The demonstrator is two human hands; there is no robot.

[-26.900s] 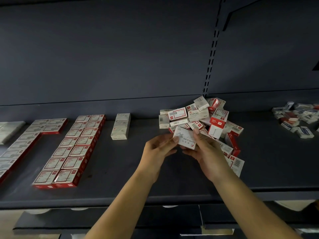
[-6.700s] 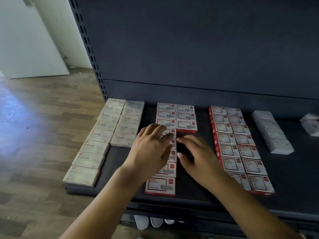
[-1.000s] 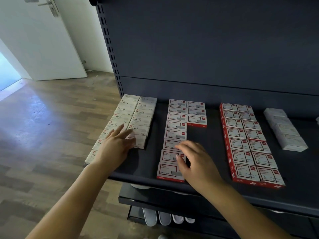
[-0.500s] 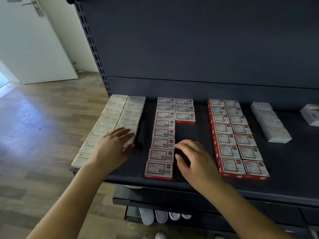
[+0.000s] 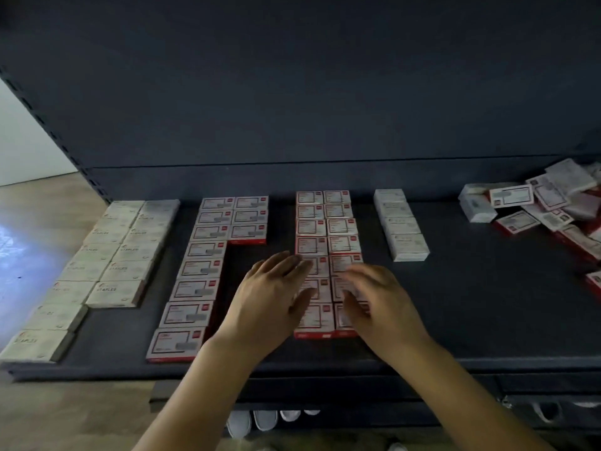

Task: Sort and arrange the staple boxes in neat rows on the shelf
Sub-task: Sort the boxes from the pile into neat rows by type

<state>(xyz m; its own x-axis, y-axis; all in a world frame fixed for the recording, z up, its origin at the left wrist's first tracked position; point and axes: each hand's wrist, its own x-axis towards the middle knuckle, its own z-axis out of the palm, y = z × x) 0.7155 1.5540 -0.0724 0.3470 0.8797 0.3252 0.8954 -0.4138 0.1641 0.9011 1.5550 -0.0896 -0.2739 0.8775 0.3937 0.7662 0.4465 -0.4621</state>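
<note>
You have one view only, worn on the head, looking forward and steeply down onto the shelf (image 5: pixel 471 320) from close in front. Its front edge crosses the lower frame, its back panel fills the top, and both forearms enter from below.

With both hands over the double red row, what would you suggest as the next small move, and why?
Probably reach the right hand to the loose pile at the right for another red-edged box. The left hand and right hand lie open over the double red row, which already looks straight, while the neighbouring block's short column holds only three boxes beside a full one.
</note>
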